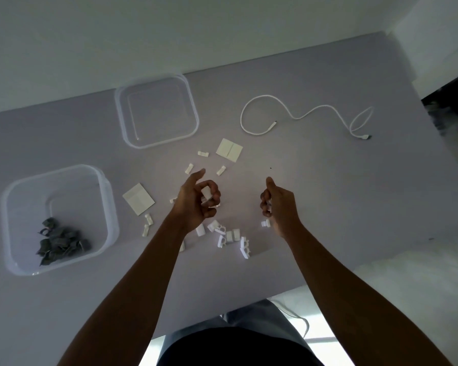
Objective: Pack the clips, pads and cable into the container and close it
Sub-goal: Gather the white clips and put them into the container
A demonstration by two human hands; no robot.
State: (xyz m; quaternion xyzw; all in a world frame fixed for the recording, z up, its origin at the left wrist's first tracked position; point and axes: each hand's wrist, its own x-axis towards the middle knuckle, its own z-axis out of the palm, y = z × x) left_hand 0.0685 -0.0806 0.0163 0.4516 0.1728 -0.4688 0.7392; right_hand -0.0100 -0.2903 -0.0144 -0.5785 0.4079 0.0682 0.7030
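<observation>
My left hand (196, 200) hovers over the middle of the table, fingers curled around several white clips. My right hand (276, 204) is to its right, closed on a white clip, thumb up. More white clips (232, 235) lie scattered under and around both hands. Two cream pad sheets lie flat: one pad (138, 198) left of my hands, another pad (229, 150) beyond them. A white cable (299, 116) snakes across the far right. The clear container (105, 204) at the left holds a heap of dark grey clips (60, 240). Its clear lid (193, 112) lies behind.
The grey table (341, 194) ends at a white wall behind and drops off at the right edge. A white cord (302, 320) shows on the floor below the near edge, beside my legs.
</observation>
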